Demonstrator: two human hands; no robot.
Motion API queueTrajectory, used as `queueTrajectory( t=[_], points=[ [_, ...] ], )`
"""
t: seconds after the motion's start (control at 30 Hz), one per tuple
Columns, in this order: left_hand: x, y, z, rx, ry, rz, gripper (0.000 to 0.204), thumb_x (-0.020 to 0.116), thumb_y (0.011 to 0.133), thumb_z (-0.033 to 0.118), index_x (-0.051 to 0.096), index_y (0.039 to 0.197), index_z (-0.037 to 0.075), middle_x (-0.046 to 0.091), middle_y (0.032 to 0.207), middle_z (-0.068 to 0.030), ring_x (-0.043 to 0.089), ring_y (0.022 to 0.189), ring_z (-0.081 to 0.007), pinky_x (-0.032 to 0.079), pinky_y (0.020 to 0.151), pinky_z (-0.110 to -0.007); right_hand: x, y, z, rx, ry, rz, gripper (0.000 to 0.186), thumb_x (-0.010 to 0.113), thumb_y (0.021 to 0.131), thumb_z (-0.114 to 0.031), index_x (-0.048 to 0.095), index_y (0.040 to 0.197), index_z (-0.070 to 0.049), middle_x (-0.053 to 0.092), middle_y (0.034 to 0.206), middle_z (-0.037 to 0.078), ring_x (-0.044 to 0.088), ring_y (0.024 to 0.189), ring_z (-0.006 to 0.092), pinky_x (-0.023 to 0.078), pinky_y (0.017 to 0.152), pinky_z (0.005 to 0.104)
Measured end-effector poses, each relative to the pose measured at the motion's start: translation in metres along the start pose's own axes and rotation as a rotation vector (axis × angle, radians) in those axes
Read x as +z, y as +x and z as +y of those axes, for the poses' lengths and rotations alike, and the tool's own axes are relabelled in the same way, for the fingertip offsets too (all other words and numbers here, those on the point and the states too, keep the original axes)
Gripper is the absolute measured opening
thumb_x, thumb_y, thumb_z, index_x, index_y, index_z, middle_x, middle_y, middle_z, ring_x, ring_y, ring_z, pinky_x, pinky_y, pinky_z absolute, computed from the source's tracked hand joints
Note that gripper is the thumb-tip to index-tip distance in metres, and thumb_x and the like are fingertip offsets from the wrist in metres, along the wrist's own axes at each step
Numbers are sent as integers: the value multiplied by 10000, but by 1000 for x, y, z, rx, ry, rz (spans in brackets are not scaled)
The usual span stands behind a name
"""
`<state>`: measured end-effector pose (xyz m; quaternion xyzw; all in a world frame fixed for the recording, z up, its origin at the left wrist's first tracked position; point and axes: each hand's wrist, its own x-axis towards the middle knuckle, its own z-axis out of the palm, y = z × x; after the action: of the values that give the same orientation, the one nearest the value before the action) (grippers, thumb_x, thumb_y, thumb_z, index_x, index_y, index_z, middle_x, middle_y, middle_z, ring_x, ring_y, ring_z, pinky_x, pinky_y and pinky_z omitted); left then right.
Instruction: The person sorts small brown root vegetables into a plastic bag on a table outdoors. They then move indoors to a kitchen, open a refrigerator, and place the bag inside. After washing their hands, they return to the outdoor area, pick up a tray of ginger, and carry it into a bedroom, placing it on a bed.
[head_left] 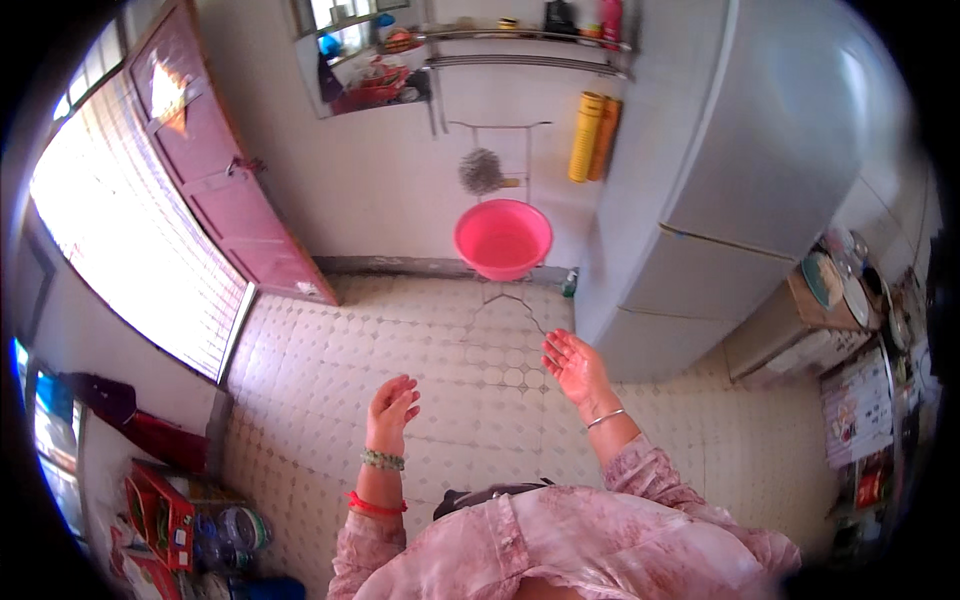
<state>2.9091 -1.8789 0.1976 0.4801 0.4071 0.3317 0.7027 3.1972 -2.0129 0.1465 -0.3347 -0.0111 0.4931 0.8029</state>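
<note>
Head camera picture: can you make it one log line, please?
left hand: empty, fingers loosely curled | right hand: empty, fingers extended | pink basin: ahead, untouched, near wall | pink door: open

A shelf (510,60) carries a pink bottle (611,22) at its right end; a green plate (816,283) lies near a cabinet's (785,325) left edge; a door (215,170) stands open.

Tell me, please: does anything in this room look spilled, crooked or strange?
Nothing clearly stands out. The round pink plastic basin sits upright on its thin metal stand, with no visible spill. The tall silver-grey refrigerator seems to lean, but that is probably lens bending.
</note>
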Motion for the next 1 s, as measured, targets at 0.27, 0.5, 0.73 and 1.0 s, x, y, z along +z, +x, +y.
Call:
queueTrajectory(
  t=[0.27, 0.5, 0.73, 1.0],
  points=[
    [-142, 43, 54, 54, -45, 145, 300, 542, 820, 95, 531, 1119, 70, 576, 1064, -54, 550, 894, -142, 452, 734, -276, 117, 66, 101, 108, -19, -91, 288, 558, 818, -229, 535, 1058, -71, 558, 1077, 56, 516, 1013, 205, 419, 844, 365],
    [-204, 103, 72, 18, -85, 248, 318, 536, 819, 100, 514, 1135, 72, 567, 1099, -76, 557, 932, -186, 462, 757, -305, 183, 161, 161, 240, -69, -162, 234, 552, 821, -232, 557, 1003, -85, 575, 1030, 33, 529, 986, 190, 421, 842, 356],
    [-253, 187, 126, 108, -124, 346, 334, 553, 826, 108, 502, 1153, 61, 557, 1117, -76, 552, 944, -177, 461, 765, -298, 293, 285, 249, 422, -56, -336, 181, 555, 829, -232, 577, 962, -112, 588, 991, 17, 538, 954, 170, 433, 820, 341],
    [-320, 243, 166, 186, -242, 453, 352, 509, 865, 153, 460, 1191, 29, 523, 1170, -117, 539, 991, -214, 458, 776, -310, 432, 373, 336, 525, -106, -511, 176, 546, 844, -239, 563, 979, -126, 584, 977, -6, 536, 944, 143, 440, 793, 330]
  ],
)
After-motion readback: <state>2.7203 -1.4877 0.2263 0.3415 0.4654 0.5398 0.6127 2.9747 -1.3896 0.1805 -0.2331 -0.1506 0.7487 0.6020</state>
